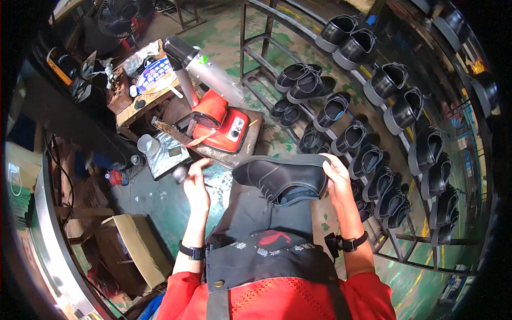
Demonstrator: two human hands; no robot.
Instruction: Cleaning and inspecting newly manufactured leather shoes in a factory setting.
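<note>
My right hand (337,175) grips a black leather lace-up shoe (282,176) by its heel. The shoe lies on its side above my lap, sole edge away from me, opening and grey laces toward me. My left hand (196,188) is to the left of the toe, apart from the shoe. Its fingers are bent around a small dark, roundish thing (180,174), too blurred to name. Just beyond stands a red machine (221,128) with a silver tube (216,74) on top. A white cup (148,144) is beside my left hand.
Racks (261,40) at the right bear several rows of black shoes (368,157). A cluttered wooden bench (128,114) stands at the far left, near a black fan (124,18). An open cardboard box (141,250) and a metal-edged surface (45,250) are at the near left.
</note>
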